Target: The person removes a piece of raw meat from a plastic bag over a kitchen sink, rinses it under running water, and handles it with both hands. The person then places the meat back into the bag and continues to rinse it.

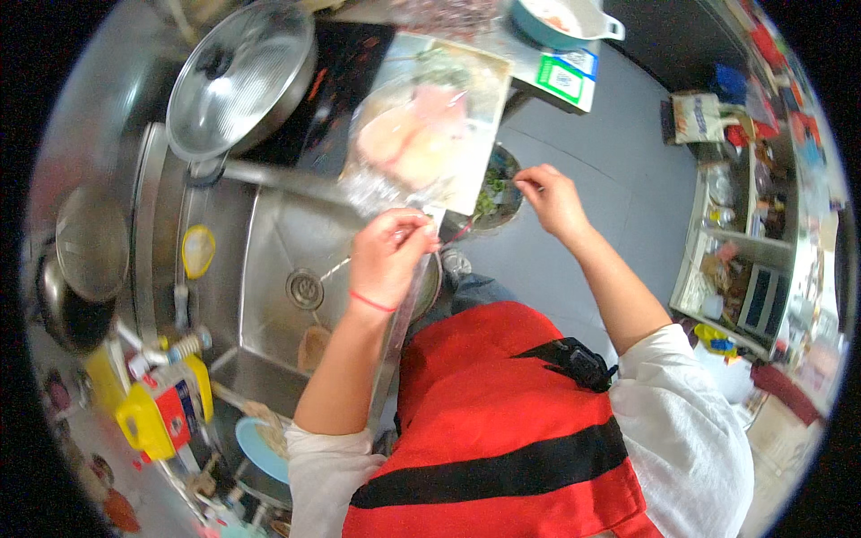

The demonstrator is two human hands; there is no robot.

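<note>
My left hand [395, 245] is over the sink's front edge with fingers curled towards the thumb, close to crumpled clear plastic film [373, 191]. Whether the film is between its fingertips I cannot tell. My right hand [555, 202] is raised over the floor, right of the cutting board [479, 171], thumb and fingertips together, with nothing visible in them. Pale pink meat [410, 138], seemingly under clear plastic, lies blurred on the board. Green leaves [440, 66] rest at the board's far side. Below, between my hands, a bin [508, 212] holds green scraps [490, 195].
A stainless steel sink [276, 222] is under my left arm. A glass-lidded pan [249, 74] stands on a black hob [336, 81]. At the back is a teal pot [548, 30]. Left are a yellow jug [165, 410] and light-blue plate [259, 447]; shelves [740, 235] stand right.
</note>
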